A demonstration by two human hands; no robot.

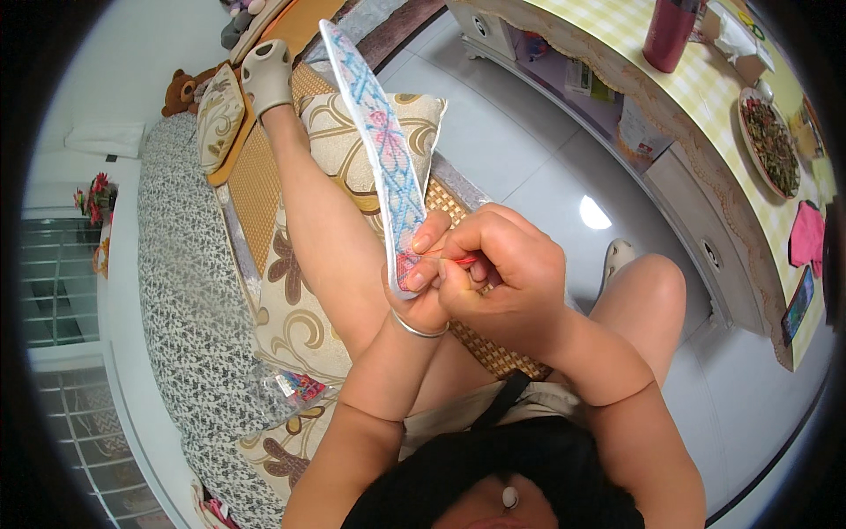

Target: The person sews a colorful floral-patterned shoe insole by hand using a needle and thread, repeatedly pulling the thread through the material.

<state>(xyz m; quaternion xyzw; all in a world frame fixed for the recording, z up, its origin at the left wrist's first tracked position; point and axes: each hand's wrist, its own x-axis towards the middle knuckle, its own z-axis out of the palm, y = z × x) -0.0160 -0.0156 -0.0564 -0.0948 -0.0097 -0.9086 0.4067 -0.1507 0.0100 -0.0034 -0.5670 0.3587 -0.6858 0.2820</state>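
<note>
A long, narrow embroidered insole (381, 132) with a white edge and a blue and pink cross-stitch pattern stands up in front of me, tilted to the left. Its lower, rounded end is gripped by my left hand (423, 304), the thumb lying across the stitched face; a bangle circles that wrist. Right beside it, my right hand (520, 269) is closed in a pinch. Red thread (464, 261) shows between its fingers, close to the red stitches at the insole's lower end. Any needle is too small or hidden to make out.
Along the left runs a sofa with a patterned cover (172, 264) and a cushion (352, 145). A clear packet of coloured thread (300, 386) lies by my left arm. At the right, a checked-cloth table (705, 97) holds a dark red cup (671, 35), a food plate (768, 145) and a phone (798, 304).
</note>
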